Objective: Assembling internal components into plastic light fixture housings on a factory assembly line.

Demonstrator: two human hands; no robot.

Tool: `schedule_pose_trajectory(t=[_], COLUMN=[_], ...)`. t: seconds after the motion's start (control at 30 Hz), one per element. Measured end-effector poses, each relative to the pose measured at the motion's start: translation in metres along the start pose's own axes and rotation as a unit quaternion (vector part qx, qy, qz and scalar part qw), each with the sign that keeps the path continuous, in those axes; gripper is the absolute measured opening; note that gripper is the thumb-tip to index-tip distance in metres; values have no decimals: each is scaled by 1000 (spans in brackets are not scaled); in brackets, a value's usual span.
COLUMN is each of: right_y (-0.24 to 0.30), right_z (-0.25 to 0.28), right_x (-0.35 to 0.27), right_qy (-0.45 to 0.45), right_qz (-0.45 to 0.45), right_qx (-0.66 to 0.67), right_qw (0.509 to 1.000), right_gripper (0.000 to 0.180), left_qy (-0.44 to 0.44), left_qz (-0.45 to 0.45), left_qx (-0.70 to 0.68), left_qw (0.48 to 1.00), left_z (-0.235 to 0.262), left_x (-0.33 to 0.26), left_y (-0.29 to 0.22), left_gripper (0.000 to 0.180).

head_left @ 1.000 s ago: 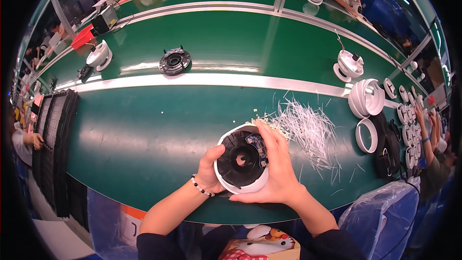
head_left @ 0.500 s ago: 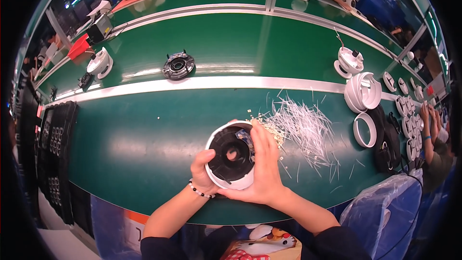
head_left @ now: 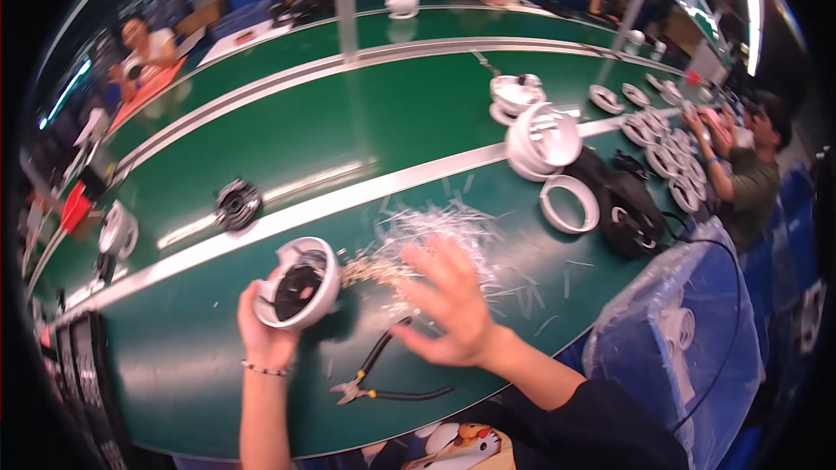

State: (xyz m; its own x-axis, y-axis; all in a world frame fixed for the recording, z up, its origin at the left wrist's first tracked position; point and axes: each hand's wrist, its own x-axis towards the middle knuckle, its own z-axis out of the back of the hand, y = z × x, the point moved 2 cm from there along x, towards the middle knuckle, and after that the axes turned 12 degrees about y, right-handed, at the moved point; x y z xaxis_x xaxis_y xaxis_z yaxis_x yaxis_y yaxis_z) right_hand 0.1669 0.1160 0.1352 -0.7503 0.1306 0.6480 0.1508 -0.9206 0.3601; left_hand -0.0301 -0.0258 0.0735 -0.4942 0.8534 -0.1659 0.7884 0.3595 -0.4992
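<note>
My left hand [head_left: 266, 331] grips a white round housing [head_left: 326, 289] by its left side, tilted so its opening shows. Inside sits a black round part [head_left: 299, 289]. My right hand [head_left: 453, 300] is apart from the housing, fingers spread, holding nothing. It is over the table near a pile of thin white strips [head_left: 435, 224], which it partly hides. Small cream-coloured pieces [head_left: 370, 270] lie between the housing and that hand. Below them rests a pair of diagonal cutters [head_left: 352, 389] with black handles spread apart.
Stacked white housings [head_left: 522, 152], a white ring [head_left: 547, 209] and a black bag-like bundle [head_left: 623, 218] stand at right. A plastic-lined blue bin [head_left: 697, 331] borders the table. Black trays [head_left: 87, 374] are at left; a black round part [head_left: 237, 204] lies beyond the rail. A co-worker [head_left: 753, 165] sits at far right.
My right hand has let go of the housing and moved right, opening. The left hand has carried the housing left. The view has turned right, and the cutters now show.
</note>
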Motion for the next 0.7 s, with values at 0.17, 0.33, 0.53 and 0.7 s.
schedule_pose_trajectory(t=[0.17, 0.33, 0.53, 0.7], right_y=[-95, -168, -171, -180], right_z=[75, 112, 103, 103], right_x=[-48, -130, -133, -145], right_qy=[7, -7, -38, -18], right_qz=[-251, -363, -357, -385], right_qx=[-239, -350, -295, -285], right_qw=[938, 863, 886, 878], right_gripper=[40, 34, 17, 14], left_qy=[45, 28, -59, -188], left_qz=[-12, -8, -71, -190], left_qx=[110, 118, 155, 679], left_qw=[993, 993, 984, 683], left_z=[-15, -38, -1, -15], left_x=[73, 170, 258, 244], left_y=[-19, 16, 32, -20], left_gripper=[43, 42, 34, 34])
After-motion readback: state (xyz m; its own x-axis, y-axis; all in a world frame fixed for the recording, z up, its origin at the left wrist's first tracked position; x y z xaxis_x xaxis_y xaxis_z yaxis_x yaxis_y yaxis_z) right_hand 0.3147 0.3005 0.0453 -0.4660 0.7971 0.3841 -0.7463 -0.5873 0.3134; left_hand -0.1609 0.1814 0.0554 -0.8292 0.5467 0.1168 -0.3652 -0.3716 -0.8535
